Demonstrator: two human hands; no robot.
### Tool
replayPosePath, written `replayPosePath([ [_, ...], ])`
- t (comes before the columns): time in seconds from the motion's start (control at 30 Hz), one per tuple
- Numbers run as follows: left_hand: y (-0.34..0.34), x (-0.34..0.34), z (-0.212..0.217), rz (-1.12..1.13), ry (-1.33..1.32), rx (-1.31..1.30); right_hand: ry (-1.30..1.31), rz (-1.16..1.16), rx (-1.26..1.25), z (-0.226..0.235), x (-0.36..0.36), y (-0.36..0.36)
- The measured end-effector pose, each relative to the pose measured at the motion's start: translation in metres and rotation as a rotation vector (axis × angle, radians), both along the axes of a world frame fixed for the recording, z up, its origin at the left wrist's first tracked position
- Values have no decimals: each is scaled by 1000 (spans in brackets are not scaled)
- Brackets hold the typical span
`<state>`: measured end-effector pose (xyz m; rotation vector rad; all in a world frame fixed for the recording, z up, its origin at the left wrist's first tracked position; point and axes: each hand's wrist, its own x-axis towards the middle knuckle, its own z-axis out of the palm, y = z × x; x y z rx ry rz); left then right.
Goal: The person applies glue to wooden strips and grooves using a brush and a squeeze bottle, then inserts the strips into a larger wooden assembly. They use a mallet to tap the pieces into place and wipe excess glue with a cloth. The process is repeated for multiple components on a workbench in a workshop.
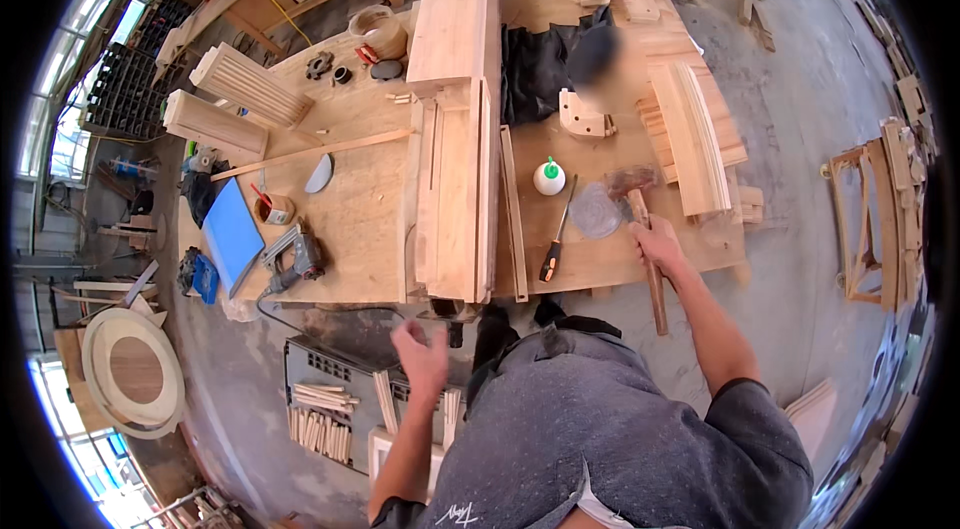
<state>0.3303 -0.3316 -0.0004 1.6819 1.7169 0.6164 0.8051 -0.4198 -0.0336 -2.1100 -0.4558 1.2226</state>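
- A broad plywood surface [350, 229] carries the job, with a long framed timber assembly [455, 129] laid lengthwise down its middle, its near end reaching the front edge where the person stands
- Curved wooden slats [690, 134] sit stacked along the right edge, within reach of the working side
- A slatted panel [250, 84] and a plain block rest at the far left corner, apart from the assembly
- The right hand [657, 244] is closed around the handle of a mallet [640, 209] at the front right edge, its head resting just beside a clear round lid [597, 211]
- The left hand [422, 359] hangs open and blurred below the front edge, holding nothing
- A glue bottle [548, 177] and screwdriver [556, 244] lie between assembly and mallet, close at hand
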Motion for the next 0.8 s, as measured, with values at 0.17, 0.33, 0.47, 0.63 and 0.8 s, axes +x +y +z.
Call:
replayPosePath([
  [0.17,-10,25,-33,-180,266,-186,-879,426,-27,13,-16,11],
  [0.33,5,19,-81,-125,425,-365,-202,454,146,86,-110,103],
  [0.47,17,14,-95,-221,406,-350,-104,527,112,95,-169,165],
  [0.63,13,8,-88,-248,348,-375,-104,616,63,95,-199,199],
  [0.8,14,7,-91,-230,269,-367,-29,460,75,105,-210,196],
])
